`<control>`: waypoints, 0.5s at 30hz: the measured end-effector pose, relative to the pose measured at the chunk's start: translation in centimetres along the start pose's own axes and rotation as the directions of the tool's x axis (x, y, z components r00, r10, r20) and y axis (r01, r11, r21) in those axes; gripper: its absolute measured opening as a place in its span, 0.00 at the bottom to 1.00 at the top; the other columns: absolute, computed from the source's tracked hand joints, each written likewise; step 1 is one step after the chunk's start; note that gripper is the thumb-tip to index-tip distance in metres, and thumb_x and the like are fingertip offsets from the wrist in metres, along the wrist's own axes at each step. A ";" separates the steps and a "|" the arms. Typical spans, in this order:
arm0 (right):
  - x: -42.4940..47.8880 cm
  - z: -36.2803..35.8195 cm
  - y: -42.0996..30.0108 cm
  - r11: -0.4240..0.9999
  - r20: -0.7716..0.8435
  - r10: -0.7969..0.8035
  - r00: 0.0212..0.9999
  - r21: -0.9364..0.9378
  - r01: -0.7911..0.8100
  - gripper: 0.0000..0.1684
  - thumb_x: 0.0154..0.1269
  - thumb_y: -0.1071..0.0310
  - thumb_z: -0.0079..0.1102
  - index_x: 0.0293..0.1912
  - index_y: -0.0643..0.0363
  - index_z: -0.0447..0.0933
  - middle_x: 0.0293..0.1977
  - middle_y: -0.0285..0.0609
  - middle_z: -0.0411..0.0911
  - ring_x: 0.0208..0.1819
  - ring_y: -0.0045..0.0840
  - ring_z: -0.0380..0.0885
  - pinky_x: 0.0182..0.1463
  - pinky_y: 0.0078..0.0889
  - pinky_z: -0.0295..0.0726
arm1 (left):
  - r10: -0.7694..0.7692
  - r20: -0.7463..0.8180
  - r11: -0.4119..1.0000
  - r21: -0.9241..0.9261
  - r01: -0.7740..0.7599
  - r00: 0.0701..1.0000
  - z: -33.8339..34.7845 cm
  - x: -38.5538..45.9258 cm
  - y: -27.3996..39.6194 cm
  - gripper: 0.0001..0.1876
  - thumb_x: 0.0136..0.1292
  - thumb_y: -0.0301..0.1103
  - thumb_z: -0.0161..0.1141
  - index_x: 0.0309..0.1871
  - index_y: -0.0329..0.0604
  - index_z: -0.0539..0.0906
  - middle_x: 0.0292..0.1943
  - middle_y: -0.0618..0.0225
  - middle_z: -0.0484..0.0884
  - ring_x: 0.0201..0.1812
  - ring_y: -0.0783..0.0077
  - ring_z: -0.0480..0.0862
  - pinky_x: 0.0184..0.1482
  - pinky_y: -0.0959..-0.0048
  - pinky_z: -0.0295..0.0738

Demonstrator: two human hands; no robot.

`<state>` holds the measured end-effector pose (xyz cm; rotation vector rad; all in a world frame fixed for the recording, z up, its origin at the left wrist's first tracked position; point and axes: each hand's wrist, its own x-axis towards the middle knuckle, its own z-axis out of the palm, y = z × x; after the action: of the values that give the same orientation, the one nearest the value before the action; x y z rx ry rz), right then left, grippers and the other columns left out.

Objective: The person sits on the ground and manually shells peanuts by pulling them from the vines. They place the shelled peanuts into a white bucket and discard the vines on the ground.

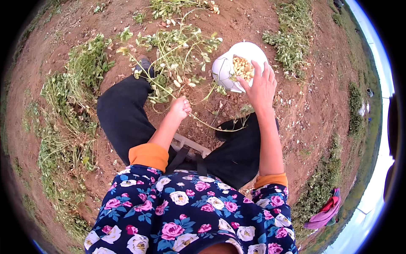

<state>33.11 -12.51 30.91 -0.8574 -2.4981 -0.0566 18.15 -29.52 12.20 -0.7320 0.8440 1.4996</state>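
My left hand [180,108] is closed around the stems of an uprooted peanut plant [177,54], whose leaves spread over the soil between my feet and beyond. Pale peanut pods [179,82] hang among its stems just above that hand. A long thin stem trails from the fist toward my right knee. My right hand [261,84], fingers spread, is over the near right rim of a white bucket [253,49]. Peanuts in the shell [242,68] lie inside the bucket. Whether the fingertips touch them or hold a pod cannot be made out.
Piled peanut plants [69,92] form a row on the left. More heaps of vines [290,41] lie at the upper right and lower right. Pink and red cloth [326,211] shows at the lower right. Part of a low seat frame [192,144] is between my legs.
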 end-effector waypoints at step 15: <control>-4.9 17.3 -11.4 0.973 0.716 0.030 0.698 0.140 -0.185 0.27 0.52 0.50 0.61 0.45 0.58 0.71 0.42 0.45 0.69 0.49 0.35 0.71 0.48 0.36 0.74 | 0.131 -0.107 0.967 0.235 -0.103 0.986 -0.6 -1.4 -3.1 0.06 0.59 0.23 0.36 0.28 0.46 0.63 0.17 0.70 0.64 0.11 0.79 0.59 0.11 0.76 0.50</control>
<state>22.17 -21.04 14.81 -1.0848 -3.0664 0.6982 21.36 -30.67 12.82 -0.6145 1.1492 1.4420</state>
